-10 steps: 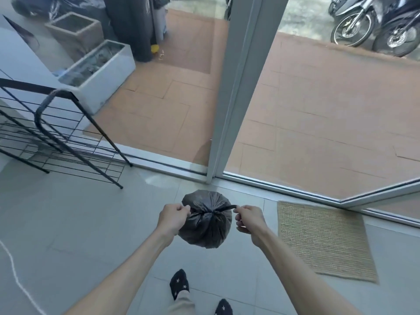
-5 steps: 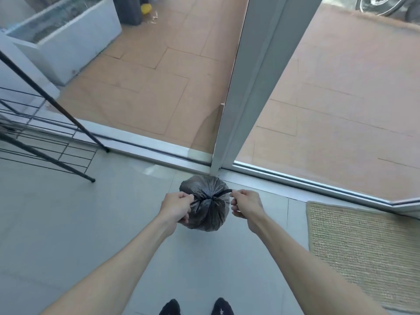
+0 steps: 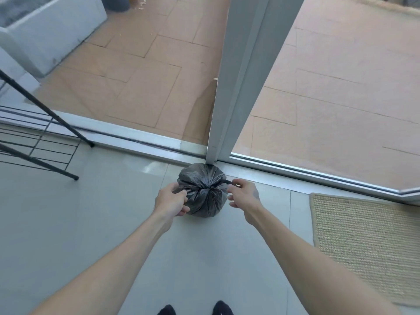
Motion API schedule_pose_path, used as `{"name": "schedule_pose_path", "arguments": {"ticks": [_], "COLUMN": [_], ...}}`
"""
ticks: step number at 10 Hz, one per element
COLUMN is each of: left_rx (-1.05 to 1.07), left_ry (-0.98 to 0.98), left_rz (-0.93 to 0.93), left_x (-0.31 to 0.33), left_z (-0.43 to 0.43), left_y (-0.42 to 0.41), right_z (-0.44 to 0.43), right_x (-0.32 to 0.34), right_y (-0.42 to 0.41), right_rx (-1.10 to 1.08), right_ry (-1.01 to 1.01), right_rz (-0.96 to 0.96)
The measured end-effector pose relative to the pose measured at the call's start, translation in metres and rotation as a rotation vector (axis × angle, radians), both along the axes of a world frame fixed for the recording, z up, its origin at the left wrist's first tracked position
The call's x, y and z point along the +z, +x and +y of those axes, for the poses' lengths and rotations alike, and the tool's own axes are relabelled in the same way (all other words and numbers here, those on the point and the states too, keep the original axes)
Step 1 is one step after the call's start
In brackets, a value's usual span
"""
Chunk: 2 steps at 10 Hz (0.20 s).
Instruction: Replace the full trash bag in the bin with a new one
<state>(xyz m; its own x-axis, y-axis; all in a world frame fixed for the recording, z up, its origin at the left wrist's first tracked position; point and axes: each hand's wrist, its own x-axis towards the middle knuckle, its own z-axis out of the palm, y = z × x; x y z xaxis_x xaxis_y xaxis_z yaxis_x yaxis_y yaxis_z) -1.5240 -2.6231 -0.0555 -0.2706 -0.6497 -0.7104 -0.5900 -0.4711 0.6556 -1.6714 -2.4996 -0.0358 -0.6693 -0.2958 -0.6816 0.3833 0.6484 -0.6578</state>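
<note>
Head view only. Black trash bag (image 3: 203,191), full and rounded, plastic gathered into pleats that meet at a tied neck on top; contents hidden by the opaque plastic. It sits at center frame on the grey tiled floor (image 3: 95,212), at the foot of the white door frame post (image 3: 229,105), touching or just short of the metal sliding track (image 3: 145,142), cannot tell which.

Left hand (image 3: 171,201) at the bag's 9 o'clock, fingers curled tight, its grip pinching a bunch of bag plastic near the neck, knuckles against the bag's side. Right hand (image 3: 244,194) at the bag's 3 o'clock, thumb and forefinger pinching the thin black tie end (image 3: 229,182) that sticks out from the knot; the other fingers (image 3: 231,202) hang loose and partly spread, apart from the bag. Both forearms reach in from 6 o'clock.

White rectangular planter box (image 3: 56,35) at 10 o'clock, outside the glass on the terracotta paving (image 3: 341,87); its contents look grey and blurred, cannot tell what. Black wire rack (image 3: 38,142) at 9 o'clock on the indoor floor, legs splayed. Woven straw doormat (image 3: 368,244) at 3 to 4 o'clock, well apart from the bag. Two dark sock toes (image 3: 221,308) at 6 o'clock at the frame's bottom edge.
</note>
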Motion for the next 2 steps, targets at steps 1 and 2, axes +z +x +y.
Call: {"name": "schedule_pose_path", "arguments": {"ticks": [1,2], "left_rx": [-0.01,-0.018], "left_ry": [-0.009,-0.036], "left_rz": [-0.009,-0.046], "left_x": [0.019,0.045], "left_z": [0.004,0.01], "left_y": [0.009,0.02], "right_z": [0.012,0.03], "right_x": [0.018,0.042], "right_y": [0.006,0.013], "right_rx": [0.073,0.125], "right_ry": [0.037,0.077], "right_rz": [0.014,0.014]}}
